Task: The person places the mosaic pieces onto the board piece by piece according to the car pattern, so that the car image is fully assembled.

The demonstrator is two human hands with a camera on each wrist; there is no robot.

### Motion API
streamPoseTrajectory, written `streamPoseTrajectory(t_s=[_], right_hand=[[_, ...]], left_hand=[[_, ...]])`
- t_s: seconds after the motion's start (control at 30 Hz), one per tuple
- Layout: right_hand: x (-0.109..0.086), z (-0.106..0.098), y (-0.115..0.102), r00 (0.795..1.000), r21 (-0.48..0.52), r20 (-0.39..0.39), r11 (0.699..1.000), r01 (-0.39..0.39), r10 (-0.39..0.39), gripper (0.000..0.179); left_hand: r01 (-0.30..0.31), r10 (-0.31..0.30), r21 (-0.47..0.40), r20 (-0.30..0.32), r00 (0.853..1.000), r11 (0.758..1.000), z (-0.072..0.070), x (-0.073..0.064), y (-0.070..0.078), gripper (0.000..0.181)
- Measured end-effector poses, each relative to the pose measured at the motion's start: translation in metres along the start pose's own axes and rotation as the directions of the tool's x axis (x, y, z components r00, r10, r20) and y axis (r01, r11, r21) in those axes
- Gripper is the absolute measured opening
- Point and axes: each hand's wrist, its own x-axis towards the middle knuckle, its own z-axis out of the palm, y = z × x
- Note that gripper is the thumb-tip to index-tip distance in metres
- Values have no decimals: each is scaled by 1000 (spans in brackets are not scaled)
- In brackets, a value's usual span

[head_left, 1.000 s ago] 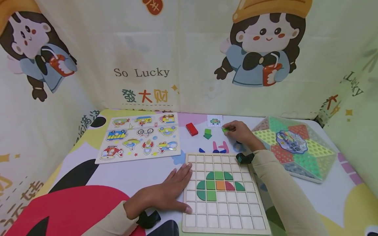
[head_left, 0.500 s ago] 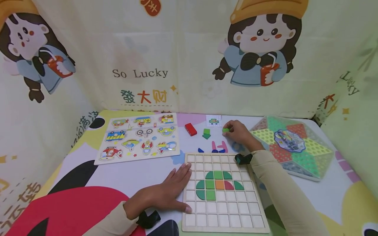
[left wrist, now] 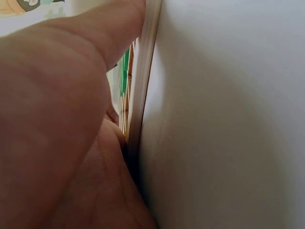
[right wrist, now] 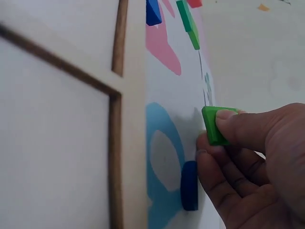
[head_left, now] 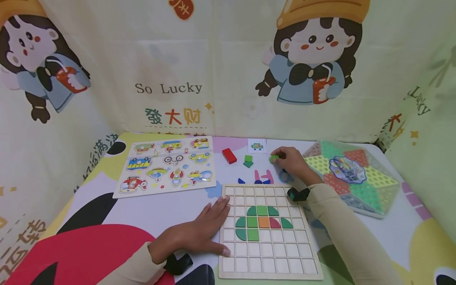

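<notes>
My right hand pinches a green square tile between thumb and fingers, beyond the far right part of the wooden grid board. In the right wrist view, a blue piece lies close by the fingers. My left hand rests spread at the board's left edge, fingertips and thumb on the frame. Set in the grid are light green squares, dark green rounded pieces, an orange square and a red rounded piece.
Behind the board lie a light green piece, a dark green piece, blue pieces and a red block. A small picture card lies farther back. A vehicle puzzle is left; a hexagonal game box is right.
My right hand, still pinching the green tile, has shifted slightly to the right over the table. My left hand stays on the board's edge, and the head view has turned a little.
</notes>
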Motion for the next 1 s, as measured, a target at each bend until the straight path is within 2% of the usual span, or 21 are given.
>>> streamPoseTrajectory(t_s=[0.2,0.37,0.67,0.83,0.9,1.0], right_hand=[[-5,-7,-4,999,-38,24,999,21,-20,25],[-13,-8,-3,999,-38,32,999,24,-22,21],[-32,-10,-11,990,-16,88,993,114,-113,16],[-40,-14,-16,988,12,61,990,143,-143,20],[-45,-14,-17,987,35,65,989,144,-146,23],[-52,-11,-20,978,76,86,980,184,-190,27]], left_hand=[[31,-31,3,8,999,1000,-1,-1,-1,112],[25,-25,-7,8,1000,1000,-1,-1,-1,112],[13,-13,-12,1,1000,1000,-3,0,0,112],[-3,3,-14,-9,1000,1000,-3,1,-2,111],[-17,16,-12,-7,1000,1000,-2,1,-2,111],[-21,21,-13,-1,1000,1000,-1,1,-2,111]])
